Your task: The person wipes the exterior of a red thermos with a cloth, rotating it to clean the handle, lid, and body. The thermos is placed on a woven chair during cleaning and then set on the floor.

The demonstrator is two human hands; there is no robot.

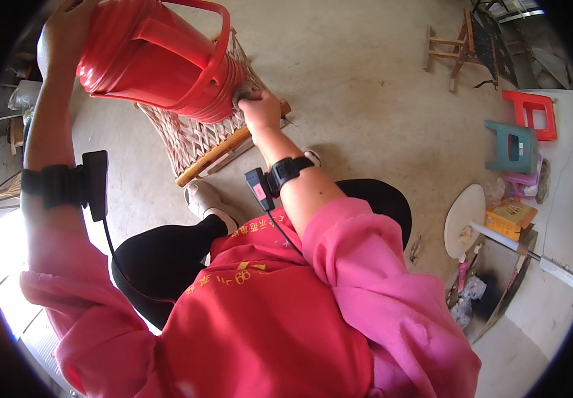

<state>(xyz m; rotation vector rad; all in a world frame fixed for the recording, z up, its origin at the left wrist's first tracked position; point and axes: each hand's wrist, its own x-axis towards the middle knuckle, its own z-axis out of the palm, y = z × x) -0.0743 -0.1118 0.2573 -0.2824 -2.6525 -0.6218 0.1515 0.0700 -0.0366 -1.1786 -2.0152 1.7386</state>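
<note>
A red plastic bucket lies tilted on a low stool with a woven cord seat and wooden rails. Its red handle arches over the side. At the upper left, my left hand holds the bucket's ridged end, with its fingers partly hidden and cut off by the picture's edge. My right hand grips a grey scouring pad, pressed against the bucket's other end. Each forearm wears a black strap with a small device and a cable.
Red and teal plastic stools stand along the right wall. Near them are a round white disc on a pole and a yellow box. A wooden folding stand is at the upper right. My shoe rests beside the woven stool.
</note>
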